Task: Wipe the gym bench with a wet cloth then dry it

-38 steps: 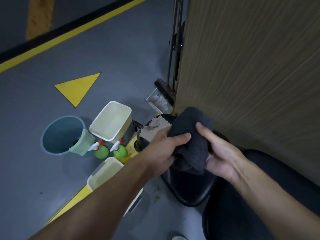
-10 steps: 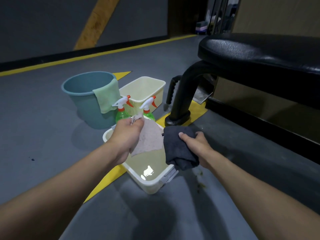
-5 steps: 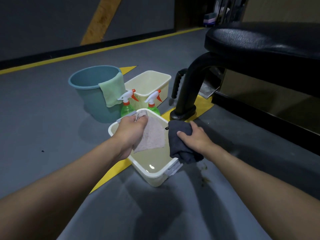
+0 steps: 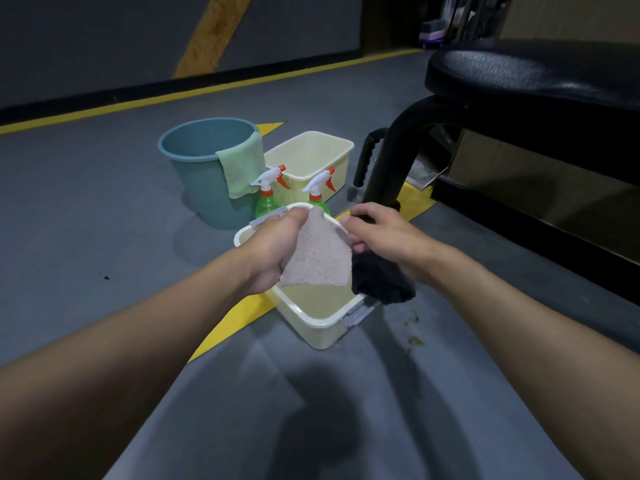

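My left hand [image 4: 277, 251] is clenched round a bunched corner of a pale pinkish fluffy cloth [image 4: 318, 258], which hangs down in a rough triangle over the near cream rectangular plastic tub [image 4: 311, 323]. My right hand [image 4: 384, 237], just beside the left at its 3 o'clock, grips a dark grey cloth [image 4: 377, 278]. That cloth droops below my palm over the tub's right rim. My right fingertips reach the pale cloth's right edge, but I cannot tell whether they pinch it or only touch it.

The tub stands on the grey floor [image 4: 104, 237] with shallow yellowish liquid in it and a grey clip on its right end. It lies partly across a yellow painted floor marking [image 4: 228, 320].

At 12 o'clock from my hands, two green plastic spray bottles with white and orange triggers [image 4: 266, 199] [image 4: 318, 195] stand side by side just behind the tub. Behind them is a second cream plastic tub [image 4: 311, 157]. At 11 o'clock stands a round teal plastic bucket [image 4: 201, 174] with a light green cloth [image 4: 240, 168] draped over its right rim.

The black padded gym bench [image 4: 536, 74] is at 2 o'clock, above and well to the right of my hands. Its curved black metal leg [image 4: 391, 157] comes down to the floor at 1 o'clock, just behind my right hand.
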Available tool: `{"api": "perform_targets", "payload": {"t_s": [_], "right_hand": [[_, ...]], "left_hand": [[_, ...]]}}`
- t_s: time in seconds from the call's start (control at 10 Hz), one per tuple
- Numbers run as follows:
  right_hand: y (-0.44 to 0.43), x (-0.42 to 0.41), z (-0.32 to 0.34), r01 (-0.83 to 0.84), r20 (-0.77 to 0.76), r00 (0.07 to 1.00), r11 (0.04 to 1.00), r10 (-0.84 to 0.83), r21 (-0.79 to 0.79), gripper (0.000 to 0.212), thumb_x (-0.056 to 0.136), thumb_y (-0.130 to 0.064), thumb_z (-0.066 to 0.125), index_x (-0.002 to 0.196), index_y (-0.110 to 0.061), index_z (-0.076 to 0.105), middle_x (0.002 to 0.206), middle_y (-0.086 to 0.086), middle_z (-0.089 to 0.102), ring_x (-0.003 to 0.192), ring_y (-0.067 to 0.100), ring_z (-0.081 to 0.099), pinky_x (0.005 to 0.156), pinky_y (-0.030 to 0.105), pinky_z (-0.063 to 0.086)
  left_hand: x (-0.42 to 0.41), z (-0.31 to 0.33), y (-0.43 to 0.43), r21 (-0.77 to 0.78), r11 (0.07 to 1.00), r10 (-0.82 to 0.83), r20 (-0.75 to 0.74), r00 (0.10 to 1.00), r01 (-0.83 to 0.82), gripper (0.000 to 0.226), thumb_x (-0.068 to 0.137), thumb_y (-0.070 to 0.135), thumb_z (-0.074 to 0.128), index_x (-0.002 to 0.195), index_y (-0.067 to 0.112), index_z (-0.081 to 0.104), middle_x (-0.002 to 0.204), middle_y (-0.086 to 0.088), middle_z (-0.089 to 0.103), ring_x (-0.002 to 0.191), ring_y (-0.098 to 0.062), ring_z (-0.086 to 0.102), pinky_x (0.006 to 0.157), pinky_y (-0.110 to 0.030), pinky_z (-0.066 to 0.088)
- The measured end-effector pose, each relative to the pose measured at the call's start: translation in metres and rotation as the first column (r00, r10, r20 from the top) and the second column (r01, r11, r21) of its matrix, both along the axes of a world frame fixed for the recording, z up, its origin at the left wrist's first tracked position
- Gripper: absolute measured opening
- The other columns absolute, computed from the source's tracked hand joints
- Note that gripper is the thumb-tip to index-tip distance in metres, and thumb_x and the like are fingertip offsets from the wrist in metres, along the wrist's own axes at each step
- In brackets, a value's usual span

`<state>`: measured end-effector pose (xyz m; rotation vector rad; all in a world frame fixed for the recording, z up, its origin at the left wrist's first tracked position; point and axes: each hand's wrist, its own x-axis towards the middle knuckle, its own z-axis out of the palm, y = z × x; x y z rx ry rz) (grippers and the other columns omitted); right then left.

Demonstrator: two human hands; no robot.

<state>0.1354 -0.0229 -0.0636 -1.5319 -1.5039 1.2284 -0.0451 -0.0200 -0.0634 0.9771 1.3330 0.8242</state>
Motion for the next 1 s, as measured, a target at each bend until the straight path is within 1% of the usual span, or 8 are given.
{"api": "perform_targets", "payload": {"t_s": [0.1, 0.2, 0.3, 0.5, 0.6, 0.7, 0.8, 1.0], "right_hand": [[-0.006, 0.0, -0.005, -0.071, -0.014, 0.997, 0.996, 0.07, -0.046, 0.052, 0.086, -0.018, 0.076, 0.131, -0.017, 0.05, 0.099, 0.012, 0.071, 0.074, 0.016, 0.067, 0.069, 0.026, 0.054], [-0.011, -0.003, -0.017, -0.076, 0.275, 0.959, 0.997, 0.068, 0.018, 0.071, 0.065, -0.038, 0.084, 0.128, -0.027, 0.051, 0.086, 0.005, 0.072, 0.076, 0.02, 0.069, 0.077, 0.037, 0.058], [-0.019, -0.016, -0.031, -0.21, 0.527, 0.83, 0.978, 0.18, -0.004, 0.064, 0.077, -0.033, 0.078, 0.133, -0.025, 0.047, 0.085, -0.002, 0.064, 0.088, 0.023, 0.063, 0.082, 0.038, 0.051], [-0.037, -0.033, -0.046, -0.342, 0.826, 0.552, 0.934, 0.109, 0.105, 0.039, 0.092, -0.026, 0.056, 0.129, -0.024, 0.043, 0.093, -0.001, 0.069, 0.098, 0.029, 0.06, 0.085, 0.042, 0.028], [-0.042, -0.036, -0.045, -0.432, 0.93, 0.364, 0.894, 0.05, 0.121, 0.036, 0.092, -0.032, 0.054, 0.127, -0.026, 0.049, 0.104, 0.005, 0.062, 0.098, 0.029, 0.055, 0.08, 0.041, 0.025], [-0.047, -0.039, -0.048, -0.53, 0.942, 0.319, 0.844, 0.104, 0.086, 0.039, 0.093, -0.046, 0.055, 0.129, -0.032, 0.057, 0.113, 0.003, 0.049, 0.107, 0.025, 0.045, 0.083, 0.039, 0.023], [-0.047, -0.041, -0.056, -0.581, 0.923, 0.348, 0.81, 0.163, 0.076, 0.027, 0.091, -0.048, 0.057, 0.111, -0.033, 0.067, 0.098, -0.005, 0.049, 0.096, 0.018, 0.039, 0.075, 0.036, 0.016], [-0.042, -0.042, -0.058, -0.563, 0.89, 0.414, 0.822, 0.192, 0.084, 0.028, 0.09, -0.051, 0.057, 0.105, -0.029, 0.068, 0.091, -0.008, 0.054, 0.092, 0.016, 0.04, 0.077, 0.037, 0.019]], "left_hand": [[-0.005, 0.004, -0.008, -0.073, 0.984, -0.159, 0.077, 0.984, 0.164, 0.036, 0.1, 0.036, 0.044, 0.119, 0.013, 0.063, 0.115, -0.01, 0.072, 0.106, -0.027, 0.069, 0.096, -0.042, 0.052], [-0.018, -0.006, -0.012, -0.067, 0.965, -0.259, -0.05, 0.965, 0.255, 0.014, 0.093, 0.01, 0.057, 0.107, 0.009, 0.058, 0.099, -0.013, 0.067, 0.08, -0.026, 0.067, 0.075, -0.038, 0.057], [-0.031, -0.024, -0.018, -0.103, 0.969, -0.246, -0.286, 0.926, 0.226, 0.035, 0.086, -0.001, 0.064, 0.112, 0.013, 0.046, 0.082, -0.016, 0.053, 0.063, -0.025, 0.049, 0.054, -0.03, 0.045], [-0.027, -0.047, -0.019, 0.013, 0.948, -0.257, -0.555, 0.791, 0.317, 0.047, 0.082, 0.0, 0.066, 0.119, 0.017, 0.041, 0.077, -0.012, 0.051, 0.063, -0.028, 0.049, 0.057, -0.036, 0.045], [-0.029, -0.053, -0.016, 0.049, 0.903, -0.26, -0.728, 0.634, 0.427, 0.052, 0.079, 0.009, 0.07, 0.123, 0.019, 0.044, 0.093, -0.009, 0.055, 0.073, -0.025, 0.055, 0.058, -0.029, 0.046], [-0.032, -0.056, -0.016, 0.0, 0.823, -0.294, -0.855, 0.427, 0.567, 0.051, 0.078, 0.019, 0.074, 0.125, 0.022, 0.054, 0.115, -0.005, 0.043, 0.097, -0.026, 0.055, 0.076, -0.028, 0.046], [-0.034, -0.061, -0.016, -0.018, 0.768, -0.306, -0.888, 0.342, 0.64, 0.04, 0.078, 0.026, 0.075, 0.116, 0.021, 0.066, 0.113, -0.004, 0.043, 0.098, -0.027, 0.057, 0.084, -0.03, 0.047], [-0.037, -0.06, -0.013, -0.007, 0.772, -0.297, -0.889, 0.35, 0.636, 0.036, 0.081, 0.029, 0.071, 0.115, 0.019, 0.069, 0.117, -0.006, 0.043, 0.106, -0.025, 0.054, 0.095, -0.032, 0.046]]}}
